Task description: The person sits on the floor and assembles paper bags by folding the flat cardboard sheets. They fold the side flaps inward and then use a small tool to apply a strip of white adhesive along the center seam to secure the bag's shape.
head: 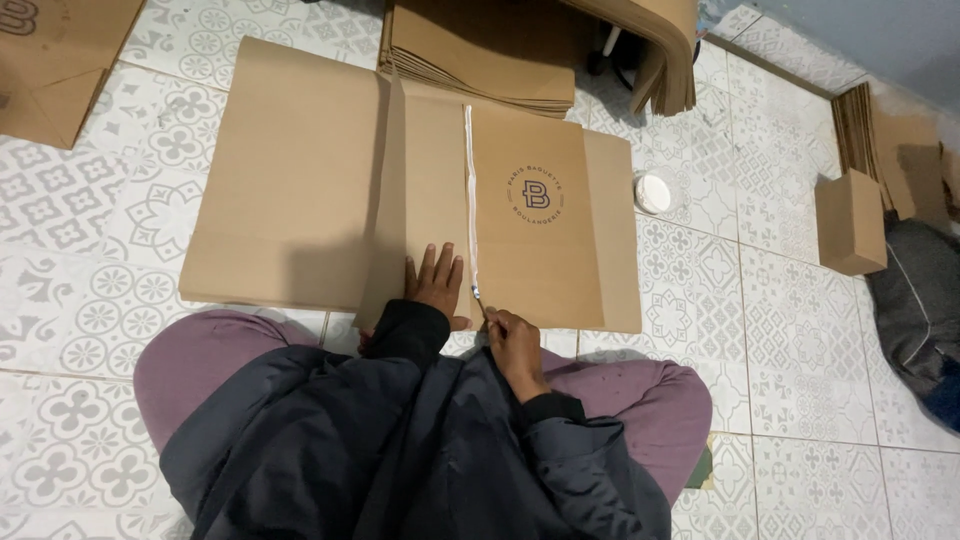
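We find our left hand [436,284] pressed flat, fingers spread, on the cardboard sheet [300,190], pinning its folded flap. Our right hand [513,343], at the sheet's near edge, pinches a thin tool [479,297] against the white glue line [470,190].

The patterned tile floor [120,300] carries a flat brown cardboard sheet [300,180], stacked sheets [480,55], a small white lid [652,193] and a folded box [850,222].

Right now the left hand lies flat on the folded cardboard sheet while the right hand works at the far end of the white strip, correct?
Not quite. In the head view the right hand is at the near end of the white strip. The left hand does lie flat on the cardboard sheet.
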